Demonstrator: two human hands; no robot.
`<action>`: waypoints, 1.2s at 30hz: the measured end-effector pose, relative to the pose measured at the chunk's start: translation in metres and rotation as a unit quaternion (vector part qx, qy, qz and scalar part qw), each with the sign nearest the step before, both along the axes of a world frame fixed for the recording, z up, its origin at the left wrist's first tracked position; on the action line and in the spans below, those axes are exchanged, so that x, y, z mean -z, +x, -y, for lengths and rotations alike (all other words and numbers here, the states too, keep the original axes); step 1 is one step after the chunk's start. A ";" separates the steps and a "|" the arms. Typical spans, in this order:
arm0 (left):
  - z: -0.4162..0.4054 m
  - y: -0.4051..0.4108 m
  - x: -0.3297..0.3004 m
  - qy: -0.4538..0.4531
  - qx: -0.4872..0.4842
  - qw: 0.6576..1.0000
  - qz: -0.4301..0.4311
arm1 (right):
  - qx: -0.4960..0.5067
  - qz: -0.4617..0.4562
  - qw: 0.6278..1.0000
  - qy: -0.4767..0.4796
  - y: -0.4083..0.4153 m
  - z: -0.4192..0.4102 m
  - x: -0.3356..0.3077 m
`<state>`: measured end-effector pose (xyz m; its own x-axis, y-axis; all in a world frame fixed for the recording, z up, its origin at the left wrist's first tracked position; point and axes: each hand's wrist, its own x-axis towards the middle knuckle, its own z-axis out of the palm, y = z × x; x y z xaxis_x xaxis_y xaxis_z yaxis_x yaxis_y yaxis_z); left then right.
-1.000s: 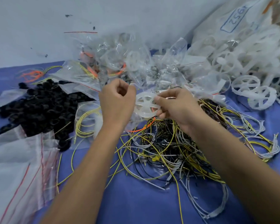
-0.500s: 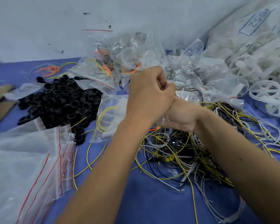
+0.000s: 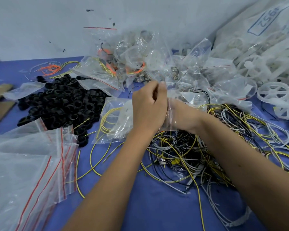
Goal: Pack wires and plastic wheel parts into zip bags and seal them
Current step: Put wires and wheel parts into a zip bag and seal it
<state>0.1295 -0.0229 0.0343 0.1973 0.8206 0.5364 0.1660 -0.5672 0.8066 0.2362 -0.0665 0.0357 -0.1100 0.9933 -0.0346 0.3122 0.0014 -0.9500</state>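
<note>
Left hand: my left hand point(image 3: 148, 107) is curled closed at the centre of the view, its fingers pinching the top edge of a small clear zip bag point(image 3: 169, 114).
Right hand: my right hand point(image 3: 182, 115) lies just right of the left one and touching it, with the bag's plastic draped over it. Its fingers are hidden, so I cannot tell whether it grips or is open.
Bag in hand: it hangs between my two hands, above the near edge of the wire tangle. What is inside it is too blurred to make out.
Step in hand: by my judgement I am filling or closing this one bag. The seal does not look pressed shut yet.
Done so far: a heap of filled bags point(image 3: 140, 64) sits far centre against the wall, some showing orange and yellow wire. One more bag with yellow wire point(image 3: 117, 120) lies just left of my left hand.
Left to do: a large tangle of loose wires point(image 3: 207, 155), yellow, white and black, spreads across the blue counter point(image 3: 157, 205) at near right. White plastic wheel parts point(image 3: 274, 92) are piled far right. A stack of empty zip bags point(image 3: 32, 164) waits near left.
Also here: a mound of black rings point(image 3: 60, 100) sits far left.
Progress: many bags are packed, yet plenty of loose parts remain.
</note>
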 end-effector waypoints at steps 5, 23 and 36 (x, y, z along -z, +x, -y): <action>-0.008 -0.001 0.012 0.023 -0.045 0.993 -0.105 | 0.126 0.016 0.991 0.042 0.014 0.002 -0.008; 0.071 0.116 -0.019 0.079 0.132 0.978 -0.139 | 0.602 0.419 0.676 0.066 0.168 0.111 0.025; 0.116 0.212 0.000 -0.219 0.315 0.917 -0.111 | 0.716 0.173 0.664 0.124 0.176 0.118 0.020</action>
